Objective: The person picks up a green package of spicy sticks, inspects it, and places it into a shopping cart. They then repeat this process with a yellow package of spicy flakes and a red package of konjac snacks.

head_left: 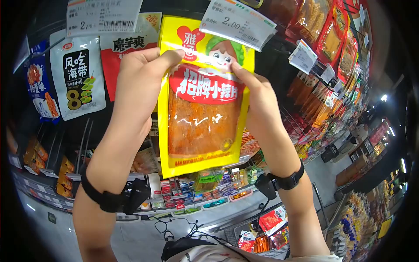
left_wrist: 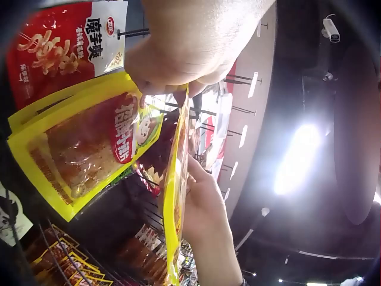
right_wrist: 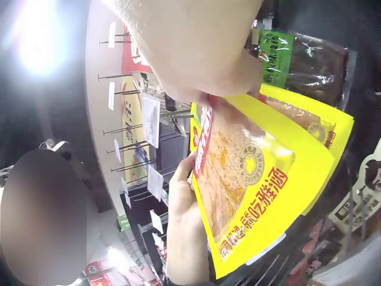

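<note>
A flat yellow snack packet (head_left: 205,126) with a red label, a cartoon face and a clear window onto orange-brown slices stands upright before me. My left hand (head_left: 135,83) grips its upper left edge, thumb on the front. At the upper right edge my right hand (head_left: 262,94) pinches it the same way. The left wrist view catches this packet (left_wrist: 172,202) nearly edge-on between both hands. Matching yellow packets (left_wrist: 89,146) hang close beside it there, and another yellow packet (right_wrist: 336,122) shows behind it in the right wrist view.
Price tags (head_left: 238,22) hang above the packet on the rack. To the left hang a white packet (head_left: 78,78) and a red-and-white packet (head_left: 114,65). Racks of bagged snacks (head_left: 323,96) line the right. Below right, a wire cart (head_left: 235,229) holds several packets.
</note>
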`<state>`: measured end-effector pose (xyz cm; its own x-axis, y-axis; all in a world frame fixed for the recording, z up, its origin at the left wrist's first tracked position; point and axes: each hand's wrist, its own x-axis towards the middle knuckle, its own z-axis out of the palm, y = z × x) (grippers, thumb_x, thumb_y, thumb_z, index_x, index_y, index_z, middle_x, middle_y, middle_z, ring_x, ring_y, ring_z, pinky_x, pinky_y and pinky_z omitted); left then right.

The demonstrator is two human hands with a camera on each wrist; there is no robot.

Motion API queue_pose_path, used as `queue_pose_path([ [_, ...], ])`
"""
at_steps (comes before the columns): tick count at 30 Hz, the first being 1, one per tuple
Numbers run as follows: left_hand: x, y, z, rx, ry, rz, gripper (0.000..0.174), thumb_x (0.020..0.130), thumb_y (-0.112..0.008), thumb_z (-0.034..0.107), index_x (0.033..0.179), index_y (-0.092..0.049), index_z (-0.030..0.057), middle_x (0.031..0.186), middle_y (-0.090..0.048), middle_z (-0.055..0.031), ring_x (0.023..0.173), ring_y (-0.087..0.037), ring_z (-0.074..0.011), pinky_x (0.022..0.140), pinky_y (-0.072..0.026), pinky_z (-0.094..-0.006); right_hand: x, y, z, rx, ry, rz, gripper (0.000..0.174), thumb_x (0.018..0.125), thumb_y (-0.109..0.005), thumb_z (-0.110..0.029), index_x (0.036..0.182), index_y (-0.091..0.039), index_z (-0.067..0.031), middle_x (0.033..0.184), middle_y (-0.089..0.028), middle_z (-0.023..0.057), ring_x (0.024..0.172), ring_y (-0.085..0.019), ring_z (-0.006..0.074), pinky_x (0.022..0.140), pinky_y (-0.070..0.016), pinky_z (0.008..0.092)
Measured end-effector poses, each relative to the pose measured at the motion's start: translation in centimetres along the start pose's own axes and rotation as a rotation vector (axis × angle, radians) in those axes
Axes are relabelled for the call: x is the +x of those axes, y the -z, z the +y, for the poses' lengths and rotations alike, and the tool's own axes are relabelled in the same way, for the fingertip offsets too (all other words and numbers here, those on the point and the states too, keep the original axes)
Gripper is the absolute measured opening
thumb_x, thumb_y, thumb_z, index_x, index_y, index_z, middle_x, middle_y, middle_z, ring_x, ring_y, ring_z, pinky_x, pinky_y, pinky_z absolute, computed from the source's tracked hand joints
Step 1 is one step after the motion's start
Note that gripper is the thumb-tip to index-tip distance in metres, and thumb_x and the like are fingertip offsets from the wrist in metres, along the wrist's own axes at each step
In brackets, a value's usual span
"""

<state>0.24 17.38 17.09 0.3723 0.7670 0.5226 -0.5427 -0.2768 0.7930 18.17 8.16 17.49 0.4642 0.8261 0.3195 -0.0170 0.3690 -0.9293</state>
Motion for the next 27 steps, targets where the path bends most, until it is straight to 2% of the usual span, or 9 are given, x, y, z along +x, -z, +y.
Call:
queue_pose_path([
  [7,1.0,0.4,-0.5,0.342,-0.018,0.097,0.022,0.091,-0.066,0.019,0.099,-0.071,-0.0009,0.086,-0.071,-0.0028,0.073,-0.063,-0.0061,0.067,-0.0466,-0.0213,1.5,-0.3,0.8,-0.148,0.063,-0.029,0.036,0.095,-0.063,-0.033,0.102,-0.071,0.0018,0.090,-0.071,0.0053,0.078,-0.061,0.0090,0.070,-0.0450,0.0254],
  [10,-0.6,0.0,0.4,0.476,-0.044,0.118,0.018,0.092,-0.064,0.026,0.098,-0.065,0.0089,0.066,-0.050,0.0085,0.052,-0.038,0.0008,0.044,-0.0249,-0.0187,0.6,1.4,0.7,-0.243,0.096,-0.014,0.037,0.095,-0.064,-0.032,0.100,-0.070,0.0043,0.087,-0.070,0.0041,0.076,-0.058,0.0090,0.071,-0.0455,0.0274],
  [14,-5.3,0.1,0.0,0.231,0.010,0.281,0.023,0.097,-0.060,0.025,0.112,-0.059,0.0069,0.063,-0.031,0.0093,0.050,-0.028,-0.0004,0.044,-0.0209,-0.0187,-3.0,4.3,0.5,-0.095,0.221,0.076,0.031,0.095,-0.063,-0.023,0.113,-0.063,0.0024,0.104,-0.069,0.0092,0.096,-0.063,0.0145,0.083,-0.0508,0.0300],
  [15,-6.8,0.3,-0.2,0.129,-0.013,0.267,0.018,0.098,-0.058,0.023,0.108,-0.058,0.0076,0.062,-0.030,0.0088,0.050,-0.029,-0.0010,0.044,-0.0212,-0.0191,-4.6,4.6,-0.1,-0.018,0.231,0.115,0.033,0.096,-0.062,-0.023,0.118,-0.061,0.0002,0.110,-0.067,0.0102,0.103,-0.063,0.0175,0.087,-0.0528,0.0333],
  [16,-8.3,-0.1,-0.5,0.007,-0.067,0.346,0.016,0.098,-0.058,0.022,0.089,-0.054,0.0097,0.061,-0.030,0.0084,0.050,-0.027,-0.0006,0.044,-0.0196,-0.0195,-6.1,4.9,-0.7,0.090,0.253,0.160,0.032,0.096,-0.061,-0.021,0.121,-0.059,-0.0005,0.112,-0.066,0.0127,0.105,-0.064,0.0203,0.089,-0.0533,0.0361],
  [19,-12.5,-1.2,1.8,-0.436,-0.342,0.098,0.036,0.103,-0.042,0.020,0.069,-0.036,0.0105,0.060,-0.029,0.0011,0.053,-0.026,-0.0088,0.049,-0.0224,-0.0259,-10.9,5.5,-3.2,0.308,0.325,0.211,0.031,0.098,-0.054,-0.033,0.109,-0.059,-0.0047,0.097,-0.063,0.0067,0.088,-0.064,0.0202,0.077,-0.0534,0.0337],
  [21,-13.9,-1.7,3.5,-0.413,-0.474,-0.103,0.033,0.100,-0.035,0.012,0.067,-0.035,0.0103,0.058,-0.028,-0.0010,0.053,-0.026,-0.0110,0.052,-0.0255,-0.0270,-12.7,6.0,-4.5,0.466,0.427,0.192,0.030,0.099,-0.055,-0.033,0.105,-0.059,-0.0027,0.085,-0.064,0.0076,0.073,-0.066,0.0183,0.061,-0.0526,0.0306],
  [23,-14.5,-1.0,4.0,-0.591,-0.573,0.031,0.028,0.097,-0.029,0.011,0.069,-0.035,0.0085,0.056,-0.025,-0.0013,0.052,-0.025,-0.0115,0.053,-0.0254,-0.0262,-14.0,6.0,-5.7,0.512,0.472,0.182,0.033,0.100,-0.052,-0.033,0.105,-0.058,-0.0010,0.084,-0.063,0.0081,0.071,-0.063,0.0186,0.062,-0.0506,0.0299],
  [27,-14.0,-1.5,4.9,-0.672,-0.402,-0.060,0.025,0.093,-0.031,0.007,0.068,-0.032,0.0098,0.055,-0.023,0.0000,0.051,-0.025,-0.0105,0.054,-0.0236,-0.0262,-15.4,7.2,-6.6,0.579,0.496,0.163,0.031,0.101,-0.050,-0.029,0.107,-0.057,0.0001,0.086,-0.060,0.0082,0.073,-0.059,0.0185,0.064,-0.0480,0.0300],
])
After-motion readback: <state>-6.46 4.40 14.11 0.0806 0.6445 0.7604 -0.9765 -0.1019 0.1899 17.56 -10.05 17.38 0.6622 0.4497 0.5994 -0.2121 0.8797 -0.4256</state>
